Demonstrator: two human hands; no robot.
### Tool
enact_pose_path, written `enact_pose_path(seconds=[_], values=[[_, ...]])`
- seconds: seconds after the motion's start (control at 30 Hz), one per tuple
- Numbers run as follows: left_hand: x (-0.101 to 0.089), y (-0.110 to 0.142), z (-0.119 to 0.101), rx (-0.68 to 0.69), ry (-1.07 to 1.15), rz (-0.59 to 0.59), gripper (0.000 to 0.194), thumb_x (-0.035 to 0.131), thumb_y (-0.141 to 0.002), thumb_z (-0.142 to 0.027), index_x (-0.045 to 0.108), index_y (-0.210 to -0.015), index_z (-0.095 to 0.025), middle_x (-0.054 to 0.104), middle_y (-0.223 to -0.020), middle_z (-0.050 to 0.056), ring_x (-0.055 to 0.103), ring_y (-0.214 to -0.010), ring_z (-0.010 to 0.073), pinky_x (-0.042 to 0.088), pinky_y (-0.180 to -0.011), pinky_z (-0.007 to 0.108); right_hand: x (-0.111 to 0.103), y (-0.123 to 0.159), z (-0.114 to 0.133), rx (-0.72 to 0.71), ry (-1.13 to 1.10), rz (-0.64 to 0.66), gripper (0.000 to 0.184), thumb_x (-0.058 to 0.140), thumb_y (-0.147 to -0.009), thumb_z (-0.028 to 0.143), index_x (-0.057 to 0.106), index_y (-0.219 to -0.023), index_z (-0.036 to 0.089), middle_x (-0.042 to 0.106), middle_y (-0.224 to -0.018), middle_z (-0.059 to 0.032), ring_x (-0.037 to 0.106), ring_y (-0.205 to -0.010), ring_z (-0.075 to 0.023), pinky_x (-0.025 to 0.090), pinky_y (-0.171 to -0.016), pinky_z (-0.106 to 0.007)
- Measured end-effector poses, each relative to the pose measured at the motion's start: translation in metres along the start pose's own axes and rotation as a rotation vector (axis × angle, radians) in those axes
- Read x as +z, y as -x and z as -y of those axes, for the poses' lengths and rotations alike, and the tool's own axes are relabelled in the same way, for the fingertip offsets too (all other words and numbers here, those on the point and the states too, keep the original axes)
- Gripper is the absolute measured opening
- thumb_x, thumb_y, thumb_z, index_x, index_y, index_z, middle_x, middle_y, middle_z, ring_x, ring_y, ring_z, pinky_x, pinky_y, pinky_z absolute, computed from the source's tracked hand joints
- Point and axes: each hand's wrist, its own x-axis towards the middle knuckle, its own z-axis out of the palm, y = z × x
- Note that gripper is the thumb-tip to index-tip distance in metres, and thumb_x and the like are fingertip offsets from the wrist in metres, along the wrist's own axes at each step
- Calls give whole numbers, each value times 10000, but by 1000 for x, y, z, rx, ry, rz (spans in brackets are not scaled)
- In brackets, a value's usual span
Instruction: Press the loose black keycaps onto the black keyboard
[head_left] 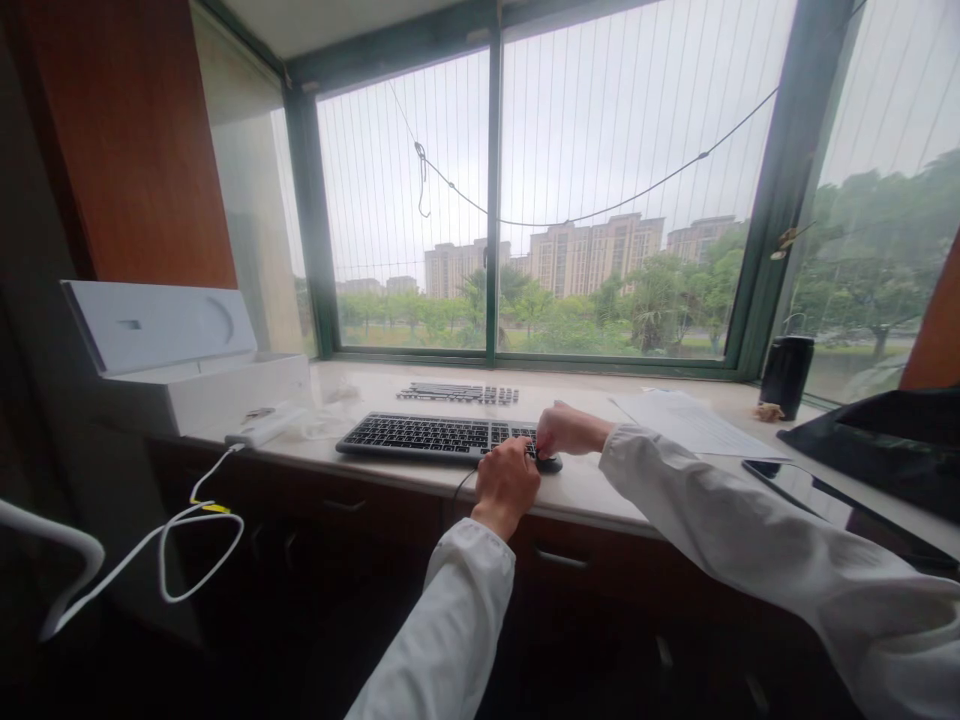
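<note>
A black computer keyboard (420, 436) lies on the pale windowsill counter, its right end partly covered by my hands. My left hand (510, 478) rests at the front edge near that end, fingers curled inward over the number keys. Above and to its right, my right hand (564, 430) reaches in with bent, closed fingers, close to the left fingertips. Anything between the fingers is hidden or too small to name. Behind the keyboard, loose keycaps (457, 393) are laid out in rows. A thin dark cable (463, 484) hangs over the counter's front edge beside my left hand.
To the left stand an open white box (217, 385) and a white power strip (266, 427) with a dangling cord (169, 530). On the right lie paper sheets (690, 420), a dark phone-like slab (802, 485), a black bag (892, 440) and a black cylinder (786, 375).
</note>
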Motion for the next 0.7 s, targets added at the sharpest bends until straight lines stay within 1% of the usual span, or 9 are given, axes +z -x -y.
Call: enact_pose_path(seconds=[0.13, 0.3, 0.5, 0.6, 0.7], values=[[-1, 0, 0, -2, 3, 8, 316, 471, -894, -208, 622, -1164, -273, 680, -1099, 42, 643, -965, 205, 481, -848, 302, -1, 2, 3, -11, 32, -14, 160, 722, -659, 238, 774, -804, 196, 719, -701, -20, 624, -660, -133, 430, -614, -206], [1, 0, 1, -1, 2, 8, 314, 475, -894, -209, 613, -1171, -262, 677, -1107, 48, 642, -966, 209, 479, -845, 307, 0, 1, 2, -66, 82, -26, 117, 680, -678, 222, 771, -737, 178, 700, -641, -11, 584, -619, -113, 405, -615, -206], [3, 0, 2, 8, -1, 2, 312, 469, -896, -208, 617, -1168, -254, 676, -1101, 51, 636, -987, 202, 471, -878, 304, -2, -1, 5, -96, 151, -16, 148, 636, -687, 183, 775, -739, 181, 699, -633, -21, 573, -626, -112, 388, -605, -204], [3, 0, 2, 14, -4, 3, 315, 460, -897, -212, 616, -1167, -256, 676, -1098, 52, 639, -976, 205, 477, -859, 302, -2, 1, 3, -124, 122, -11, 173, 616, -705, 173, 777, -766, 187, 713, -666, -22, 591, -651, -115, 402, -634, -203], [3, -1, 3, 22, -7, -11, 317, 454, -894, -212, 613, -1164, -260, 676, -1100, 46, 643, -964, 210, 482, -842, 307, -1, 3, -3, -106, 33, -3, 173, 632, -722, 198, 775, -818, 188, 728, -717, -24, 624, -685, -123, 421, -654, -198]])
